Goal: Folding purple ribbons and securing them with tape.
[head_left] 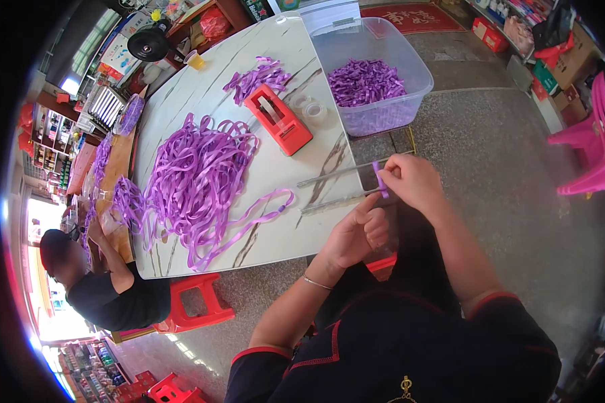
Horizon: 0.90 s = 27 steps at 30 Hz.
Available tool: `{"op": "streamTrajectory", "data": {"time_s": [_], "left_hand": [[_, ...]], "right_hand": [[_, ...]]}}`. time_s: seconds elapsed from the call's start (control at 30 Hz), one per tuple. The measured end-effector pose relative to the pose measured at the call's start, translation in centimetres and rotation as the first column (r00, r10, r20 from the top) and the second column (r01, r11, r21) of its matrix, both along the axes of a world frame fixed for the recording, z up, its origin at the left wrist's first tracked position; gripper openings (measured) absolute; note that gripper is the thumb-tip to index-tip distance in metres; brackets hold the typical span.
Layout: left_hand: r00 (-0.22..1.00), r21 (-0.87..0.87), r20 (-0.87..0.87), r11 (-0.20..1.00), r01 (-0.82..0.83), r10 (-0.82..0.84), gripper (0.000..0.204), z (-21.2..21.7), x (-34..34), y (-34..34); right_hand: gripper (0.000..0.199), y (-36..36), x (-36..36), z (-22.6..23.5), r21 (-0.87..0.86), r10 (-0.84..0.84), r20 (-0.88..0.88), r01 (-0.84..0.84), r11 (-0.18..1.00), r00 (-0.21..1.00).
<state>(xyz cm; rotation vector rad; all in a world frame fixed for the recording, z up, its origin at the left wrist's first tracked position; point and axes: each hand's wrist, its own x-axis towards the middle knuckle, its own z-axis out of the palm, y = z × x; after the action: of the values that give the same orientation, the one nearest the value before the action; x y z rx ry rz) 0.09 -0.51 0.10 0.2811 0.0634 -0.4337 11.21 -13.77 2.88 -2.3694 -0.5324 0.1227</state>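
My right hand (413, 183) pinches a short piece of purple ribbon (380, 179) at the ends of two thin metal rods (336, 187) that stick out over the table's near edge. Just below it, my left hand (357, 232) has its index finger stretched up to touch the lower rod and the ribbon. A big loose heap of purple ribbon (195, 178) lies on the white marble-patterned table (275, 235), with one strand trailing toward the rods.
A red tape dispenser (277, 119) and clear tape rolls (312, 107) sit mid-table, with a smaller ribbon pile (257, 77) behind. A clear plastic tub (373, 70) holds folded purple pieces. Another person (107, 289) sits at the left by a red stool (195, 310). Pink chairs (595, 144) stand on the right.
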Motion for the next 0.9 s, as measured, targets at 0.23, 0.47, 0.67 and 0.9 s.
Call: {"op": "streamTrajectory", "data": {"time_s": [0.23, 0.47, 0.67, 0.9], "left_hand": [[1.000, -0.009, -0.007, 1.000, -0.003, 0.003, 0.043, 0.0, 0.0, 0.1], [1.000, -0.011, 0.004, 1.000, -0.010, 0.010, 0.044, 0.0, 0.1, -0.2], [0.999, -0.011, 0.051, 1.000, 0.021, -0.021, 0.044, -0.1, 0.2, -0.3], [1.000, 0.040, 0.014, 0.999, -0.007, 0.007, 0.034, 0.4, 0.1, -0.2]], "right_hand": [[0.021, -1.2, 2.5, -3.7, 0.471, 0.275, -0.490, -0.014, 0.882, 0.827], [0.017, -0.1, 2.7, -11.1, 0.648, 0.593, -0.752, 0.481, 0.590, 0.286], [0.018, 3.5, 0.2, -15.3, 0.773, 0.957, -0.195, 0.634, 0.015, 0.216], [0.030, 0.7, 1.4, -10.6, 0.653, 0.680, -0.696, 0.598, 0.465, 0.230]]}}
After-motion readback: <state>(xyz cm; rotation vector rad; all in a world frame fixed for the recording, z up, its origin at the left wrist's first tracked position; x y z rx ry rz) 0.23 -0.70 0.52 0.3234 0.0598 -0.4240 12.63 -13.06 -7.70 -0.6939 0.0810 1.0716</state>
